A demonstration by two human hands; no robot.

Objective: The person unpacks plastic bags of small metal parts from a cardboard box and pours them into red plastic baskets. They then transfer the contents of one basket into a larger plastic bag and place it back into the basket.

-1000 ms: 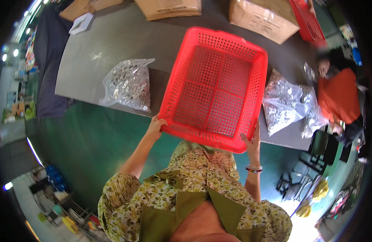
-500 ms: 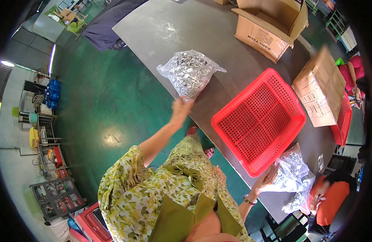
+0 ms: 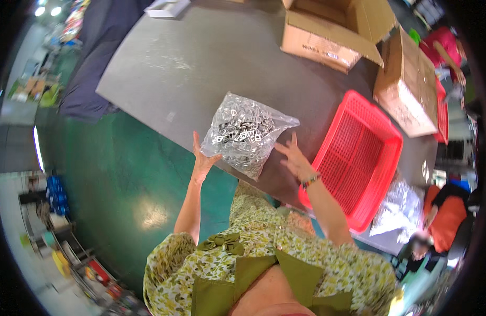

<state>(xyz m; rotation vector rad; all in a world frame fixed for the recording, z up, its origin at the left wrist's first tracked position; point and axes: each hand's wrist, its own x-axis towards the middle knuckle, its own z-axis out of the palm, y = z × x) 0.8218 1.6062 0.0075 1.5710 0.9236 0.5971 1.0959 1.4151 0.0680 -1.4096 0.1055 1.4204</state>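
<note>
A clear plastic bag (image 3: 243, 134) full of small silvery metal pieces lies on the grey table near its front edge. My left hand (image 3: 203, 160) is at the bag's left side, thumb and fingers spread, touching or almost touching the plastic. On the other side my right hand (image 3: 296, 158), wearing a beaded bracelet, has its fingers apart close to the bag's right edge. Neither hand grips the bag. To the right of my right forearm stands a red perforated plastic basket (image 3: 327, 139), with no contents visible inside.
An open cardboard box (image 3: 316, 45) and a closed carton (image 3: 409, 84) stand at the far right of the grey table (image 3: 164, 68). Another clear bag (image 3: 398, 210) lies beyond the basket, near a person in orange (image 3: 444, 218). A white box (image 3: 167, 7) sits at the far edge.
My right hand has left the other bag by the basket and come over to the bag of metal pieces. My left hand has let go of its lower end and moved to its left side.
</note>
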